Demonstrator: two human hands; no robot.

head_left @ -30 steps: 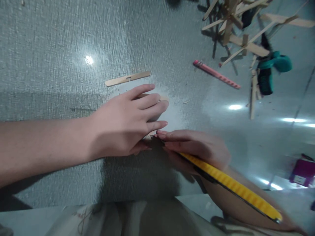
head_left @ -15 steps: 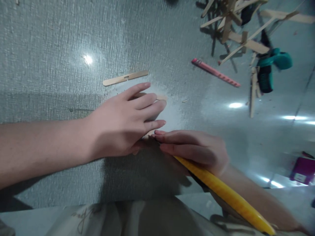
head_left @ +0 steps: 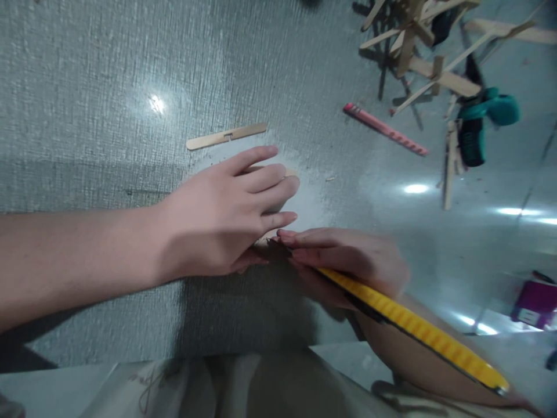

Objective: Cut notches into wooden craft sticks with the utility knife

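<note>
My left hand [head_left: 221, 212] lies palm down on the table, holding a wooden craft stick [head_left: 270, 235] against it near the thumb and index finger. Most of that stick is hidden under the hand. The rounded end of another stick [head_left: 291, 172] shows beneath the farther fingers. In my right hand [head_left: 357, 258] is a yellow utility knife [head_left: 418, 325], its long handle slanting toward my lower right. The knife's dark blade tip touches or nearly touches the held stick. Just beyond my left hand is a craft stick with a notch in its middle [head_left: 209, 140].
Farther right lies a pink, slim tool [head_left: 385, 129]. A wooden stick structure [head_left: 418, 64] stands at the back right, near a teal and black object [head_left: 474, 130]. Loose sticks [head_left: 449, 168] lie beside it. A purple object [head_left: 537, 302] sits at the far right of the textured grey table [head_left: 96, 151].
The knife has rolled in my right hand, so its ribbed side now shows, and its tail end has swung slightly right. My left hand stays nearly in place; the view shifts slightly.
</note>
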